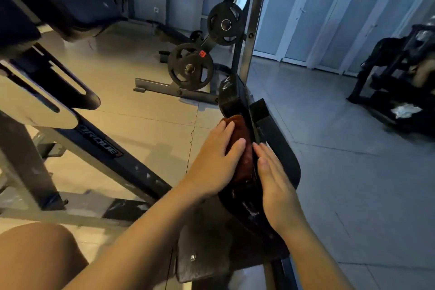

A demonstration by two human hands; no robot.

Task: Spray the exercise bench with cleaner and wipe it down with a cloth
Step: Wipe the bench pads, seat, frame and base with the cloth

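Head view: we've got the left hand [215,162] spread flat, pressing the cloth [241,146] onto the bench [280,155] pad, surely so it rubs along the surface. Our right hand [274,186] lies flat, fingers straight, against the pad's edge, likely steadying it. No spray bottle in sight, no containers either.

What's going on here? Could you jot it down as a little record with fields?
place: gym with tiled floor
cloth: reddish-brown cloth on the black bench pad
left hand: left hand flat, pressing the cloth
right hand: right hand flat on the pad beside the cloth
spray bottle: none in view
background: weight plates on a rack
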